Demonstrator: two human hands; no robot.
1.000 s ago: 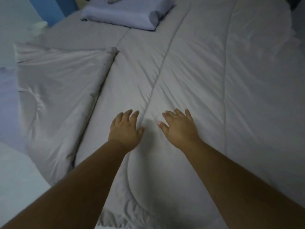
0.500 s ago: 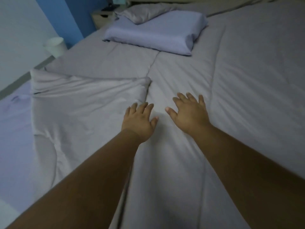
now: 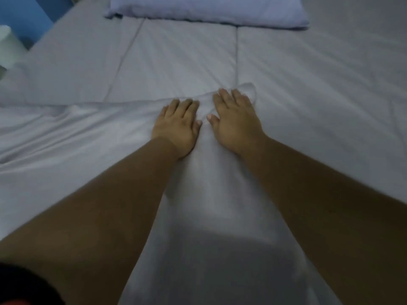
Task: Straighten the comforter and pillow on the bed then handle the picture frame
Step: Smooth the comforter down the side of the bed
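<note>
Left hand [image 3: 177, 126] and right hand [image 3: 236, 123] are flat on the comforter [image 3: 207, 194].
Fingers are straight and hold nothing. The hands lie side by side on the folded-back corner of the grey comforter, near the middle of the bed [image 3: 33, 69]. The pillow [image 3: 207, 9] lies at the head edge, and a white container [image 3: 6, 47] stands beyond the left edge.
</note>
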